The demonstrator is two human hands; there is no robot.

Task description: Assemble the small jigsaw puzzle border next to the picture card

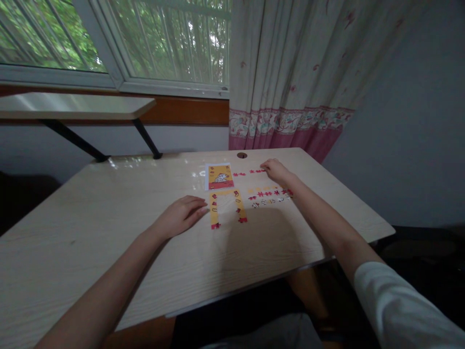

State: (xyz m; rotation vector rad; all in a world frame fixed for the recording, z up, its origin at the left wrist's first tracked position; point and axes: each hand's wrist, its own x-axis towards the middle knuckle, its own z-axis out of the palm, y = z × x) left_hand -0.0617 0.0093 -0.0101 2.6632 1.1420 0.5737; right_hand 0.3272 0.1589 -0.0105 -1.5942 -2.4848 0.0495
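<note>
The desk point(170, 271) is the largest thing, and on it I take the joined puzzle border point(214, 215) as the middle of the clock, with 12 away from the person. The left hand point(185, 215) rests at 9 o'clock, palm down, its fingers loosely bent and grasping nothing; the tips lie just beside the border, and I cannot tell whether they touch it. For good work, this hand should press only lightly, so that the border does not bend. The right hand point(274, 169) is near 1 to 2 o'clock, fingers curled, tips close together at the end of the upper red row point(253, 171); whether a piece is pinched there, I cannot tell. The border is open at 6 o'clock. The picture card point(220, 178) lies at nearly 12, just beyond it. Smallest are the loose pieces point(269, 193), in rows near 2 to 3 o'clock. In my judgement, each piece is best pinched by its edges and lifted straight, not dragged, so its neighbours stay in line.
</note>
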